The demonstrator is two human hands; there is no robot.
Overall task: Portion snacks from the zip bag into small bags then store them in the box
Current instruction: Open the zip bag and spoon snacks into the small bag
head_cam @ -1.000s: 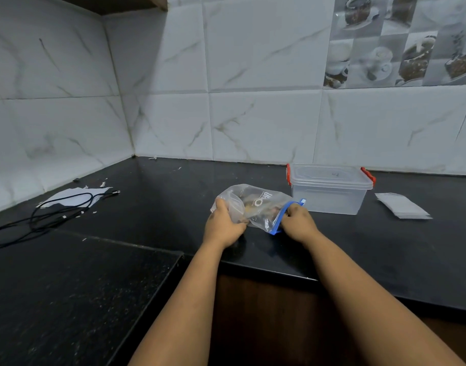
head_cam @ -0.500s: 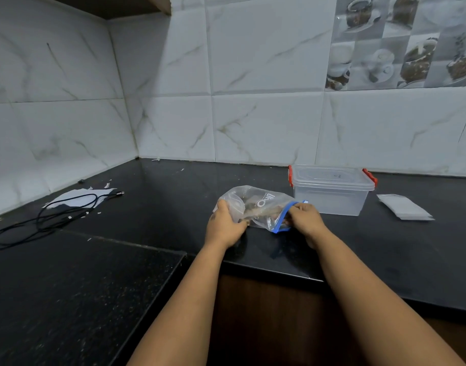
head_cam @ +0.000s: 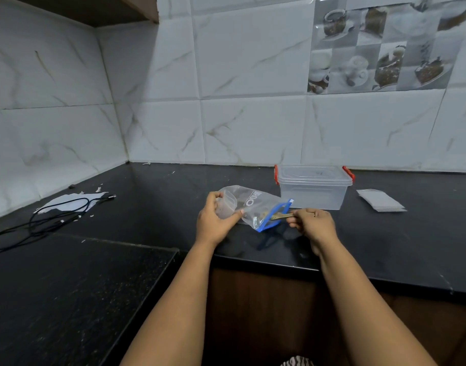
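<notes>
A clear zip bag (head_cam: 255, 204) with a blue zip strip lies on the black counter (head_cam: 152, 207), its mouth open toward the right. My left hand (head_cam: 216, 220) grips the bag's closed left end. My right hand (head_cam: 312, 224) pinches a thin brown snack piece (head_cam: 280, 215) just outside the bag's mouth. More brown snacks show through the plastic. Behind the bag stands a clear plastic box (head_cam: 314, 190) with red latches, its lid on. A stack of small bags (head_cam: 381, 199) lies flat to the box's right.
A black cable (head_cam: 41, 220) is coiled on a white paper (head_cam: 68, 203) at the left of the counter. Tiled walls close off the back and left. The counter's front edge runs just under my wrists, with a lower counter section at left.
My right hand has drawn back to the right out of the bag's mouth with a snack piece. The left hand still holds the bag's end. The view has shifted a little.
</notes>
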